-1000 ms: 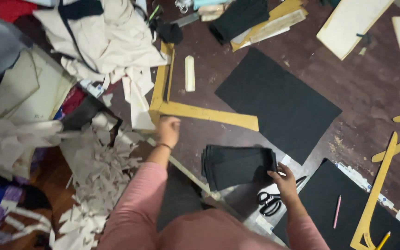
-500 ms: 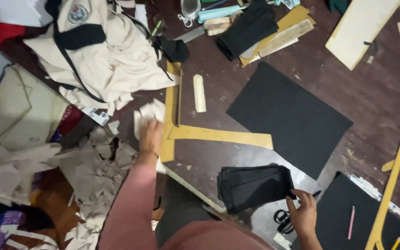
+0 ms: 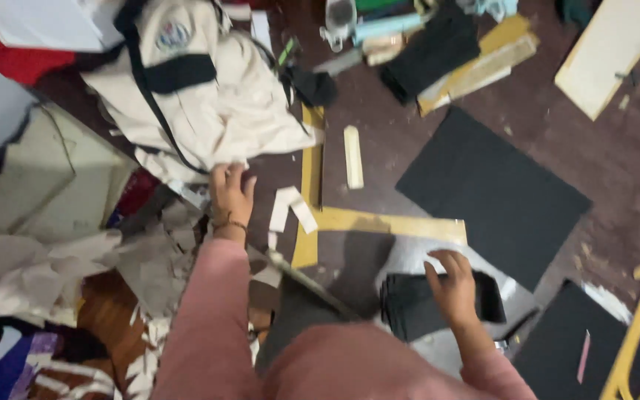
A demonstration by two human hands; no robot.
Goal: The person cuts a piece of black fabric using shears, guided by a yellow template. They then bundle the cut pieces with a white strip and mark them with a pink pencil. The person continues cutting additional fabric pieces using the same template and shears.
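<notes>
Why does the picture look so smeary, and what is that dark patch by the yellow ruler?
Head view: motion blur smears everything, worst on the left hand near the cream cloth garment; the dark patch beside the yellow L-shaped ruler looks like a shadow; right hand rests on stacked black pieces.

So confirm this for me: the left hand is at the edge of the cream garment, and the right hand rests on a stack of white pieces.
Not quite. In the head view the right hand rests on a stack of black pieces, not white ones. The rest holds: the left hand is at the edge of the cream garment.
</notes>
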